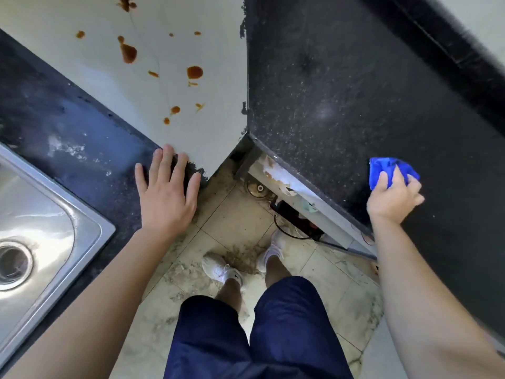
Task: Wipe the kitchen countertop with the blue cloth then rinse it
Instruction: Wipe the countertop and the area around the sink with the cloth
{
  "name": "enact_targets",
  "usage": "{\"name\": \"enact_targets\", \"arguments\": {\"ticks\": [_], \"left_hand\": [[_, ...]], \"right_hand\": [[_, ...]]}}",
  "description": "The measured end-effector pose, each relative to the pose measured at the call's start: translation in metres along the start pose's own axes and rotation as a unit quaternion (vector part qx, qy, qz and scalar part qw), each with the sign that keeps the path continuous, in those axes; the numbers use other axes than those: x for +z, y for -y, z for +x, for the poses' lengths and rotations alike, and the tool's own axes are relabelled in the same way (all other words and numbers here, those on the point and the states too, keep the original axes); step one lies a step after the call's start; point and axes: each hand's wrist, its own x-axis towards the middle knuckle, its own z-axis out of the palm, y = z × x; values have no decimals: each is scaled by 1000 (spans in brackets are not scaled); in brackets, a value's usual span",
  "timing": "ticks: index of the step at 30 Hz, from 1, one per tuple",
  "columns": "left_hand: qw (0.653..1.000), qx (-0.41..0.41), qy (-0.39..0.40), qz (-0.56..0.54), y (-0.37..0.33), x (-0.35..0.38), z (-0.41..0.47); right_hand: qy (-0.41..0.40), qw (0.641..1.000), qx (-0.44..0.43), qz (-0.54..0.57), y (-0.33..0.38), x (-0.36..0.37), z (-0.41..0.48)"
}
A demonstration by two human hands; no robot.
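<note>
**Mia:** What is closest to us?

**Ben:** Two white shoes (221, 269) on a dirty floor (314, 269).

**Mia:** And the hands?

**Ben:** The left hand (166, 192) lies flat with its fingers spread. It rests on the edge of the dark counter (82, 138), near the sink (41, 214). It holds nothing.

**Mia:** Where is the blue cloth (390, 170)?

**Ben:** On the other side of the counter, to the right, close to the front edge. It is all bunched up. The right hand (393, 199) holds it, with its fingers curled over the top.

**Mia:** Is it hard to hold?

**Ben:** I don't think so. It looks soft and light, and it should squash and fold. A big handful in the middle seems best, so no corner drags. When wet, it may get heavier and drip.

**Mia:** What is farther back?

**Ben:** Lots of tiny pale specks on the counter. Past that, brown splashes (128, 53) on the pale wall (82, 36).
</note>
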Motion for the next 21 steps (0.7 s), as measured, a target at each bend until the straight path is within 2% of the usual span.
{"name": "enact_targets", "arguments": {"ticks": [3,6,8,10,12,14,16,21], "left_hand": [[1000,4,5,-5,-1,1,0],[1000,4,3,-8,-2,1,0],[1000,6,-1,-9,-2,0,0],[1000,14,-3,-2,-2,0,0],[1000,18,-4,8,-2,0,0],[1000,16,0,14,-1,0,1],[1000,20,3,21,0,1,2],[1000,-2,2,31,-13,5,2]], "right_hand": [[-31,997,69,3,-8,4,-46],[-17,999,35,29,23,15,-97],[4,998,-32,57,64,27,-118],[33,987,-135,75,114,38,-129],[96,956,-264,83,163,42,-131],[142,926,-331,112,189,40,-117],[113,933,-312,140,184,27,-92],[43,987,-127,86,77,0,-13]]}}
